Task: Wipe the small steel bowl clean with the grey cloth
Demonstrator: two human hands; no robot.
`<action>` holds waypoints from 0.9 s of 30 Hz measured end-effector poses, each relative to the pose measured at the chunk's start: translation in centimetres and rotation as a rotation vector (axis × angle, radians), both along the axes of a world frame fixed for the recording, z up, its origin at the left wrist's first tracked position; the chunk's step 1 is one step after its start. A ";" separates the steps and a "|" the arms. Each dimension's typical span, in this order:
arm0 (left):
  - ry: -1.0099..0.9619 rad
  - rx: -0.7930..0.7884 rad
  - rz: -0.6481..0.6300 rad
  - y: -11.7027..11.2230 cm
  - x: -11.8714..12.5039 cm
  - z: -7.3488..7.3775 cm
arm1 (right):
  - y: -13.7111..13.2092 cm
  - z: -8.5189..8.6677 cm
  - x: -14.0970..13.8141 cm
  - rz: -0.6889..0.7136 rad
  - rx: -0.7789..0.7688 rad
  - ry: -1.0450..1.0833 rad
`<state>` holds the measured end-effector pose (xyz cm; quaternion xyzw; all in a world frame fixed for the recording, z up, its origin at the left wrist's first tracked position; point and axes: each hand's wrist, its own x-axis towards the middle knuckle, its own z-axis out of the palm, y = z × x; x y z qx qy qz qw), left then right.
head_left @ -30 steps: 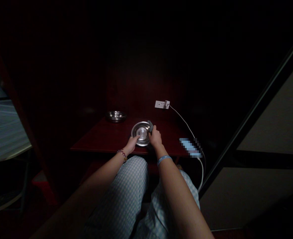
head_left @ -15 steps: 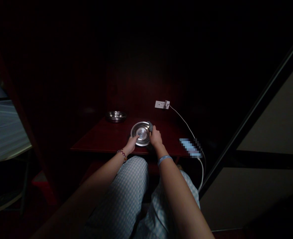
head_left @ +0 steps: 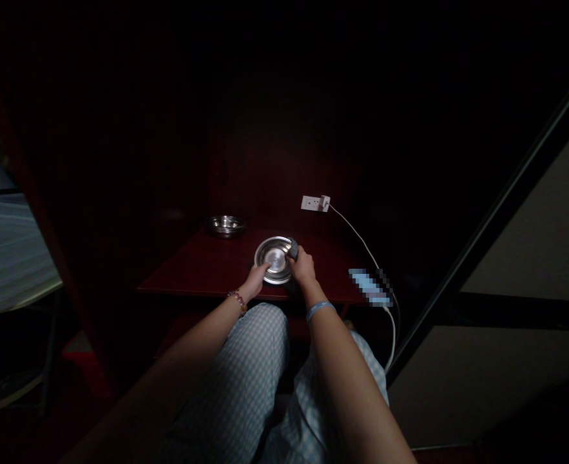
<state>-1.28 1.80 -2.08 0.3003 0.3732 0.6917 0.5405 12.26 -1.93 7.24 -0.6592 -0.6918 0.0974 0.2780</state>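
A shiny round metal bowl [head_left: 275, 261] is held tilted toward me above the front of the dark red desk [head_left: 178, 270]. My left hand [head_left: 256, 281] grips its lower left rim, thumb over the inside and the other fingers hidden beneath. At the right rim, my right hand [head_left: 303, 265] is closed around a dark grey cloth [head_left: 293, 249], which touches the bowl's edge. More of the cloth seems to hang in shadow below that hand. Farther back on the left, a small stack of similar metal bowls [head_left: 225, 226] stands on the desk.
A white wall socket [head_left: 316, 203] holds a plug, with a white cable [head_left: 356, 230] running down the right side. By the desk's right edge lies a pixelated light blue object [head_left: 370, 287]. Clear plastic containers [head_left: 13, 251] rest on a stand at far left.
My right hand and the grey cloth have shifted very slightly along the bowl's right rim. The left hand and the bowl stay practically in place.
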 end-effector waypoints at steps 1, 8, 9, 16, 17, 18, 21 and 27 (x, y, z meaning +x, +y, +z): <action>0.000 -0.004 -0.002 0.0 0.0 0.0 | 0.1 -0.1 0.0 0.003 -0.008 0.003; 0.004 0.018 -0.012 -0.1 -0.1 0.0 | 0.5 -0.4 0.1 0.008 -0.055 0.000; 0.003 0.018 -0.012 -0.1 -0.1 0.0 | 0.5 -0.5 0.1 0.010 -0.055 0.001; -0.014 0.012 -0.013 -0.4 0.0 0.3 | 0.5 -0.6 0.1 0.010 -0.042 0.000; -0.014 0.012 -0.010 -0.4 0.0 0.3 | 0.6 -0.6 0.1 0.010 -0.040 0.002; -0.014 0.013 -0.005 -0.5 0.1 0.3 | 0.6 -0.7 0.1 0.009 -0.037 0.003; -0.014 0.016 0.016 -0.5 0.2 0.4 | 0.6 -0.7 0.1 0.011 -0.031 0.009; 0.007 0.014 0.012 -0.3 0.2 0.2 | 0.6 -0.6 0.1 0.007 -0.028 0.019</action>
